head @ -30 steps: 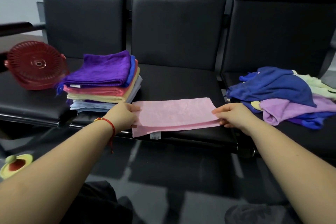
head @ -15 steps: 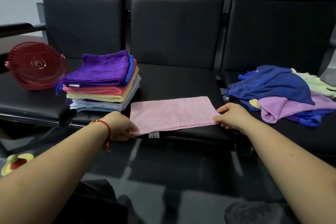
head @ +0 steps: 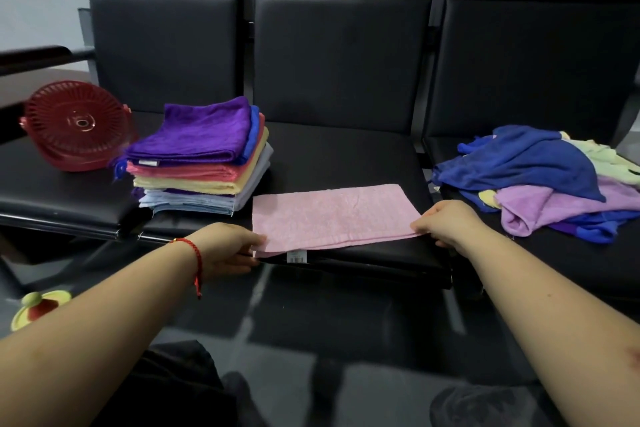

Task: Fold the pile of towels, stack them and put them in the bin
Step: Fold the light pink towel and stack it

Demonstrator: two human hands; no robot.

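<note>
A pink towel (head: 332,215), folded once into a long strip, lies flat on the middle black seat (head: 346,159), its white label hanging over the front edge. My left hand (head: 227,248) pinches its near left corner. My right hand (head: 446,224) grips its near right corner. To the left stands a stack of folded towels (head: 204,156), purple on top, then blue, red, yellow and light blue. On the right seat lies a loose pile of unfolded towels (head: 540,180), blue, lilac and pale green. A red slatted bin (head: 78,125) lies tipped on its side at the far left.
Three black padded seats with tall backrests (head: 339,59) form a bench. A dark armrest (head: 34,55) juts out at the far left. A small yellow and red toy (head: 40,308) lies on the dark glossy floor below the left seat.
My left hand slid from the towel's far left edge down to its near left corner. My right hand shifted slightly toward the near right corner. The towel stayed flat on the seat.
</note>
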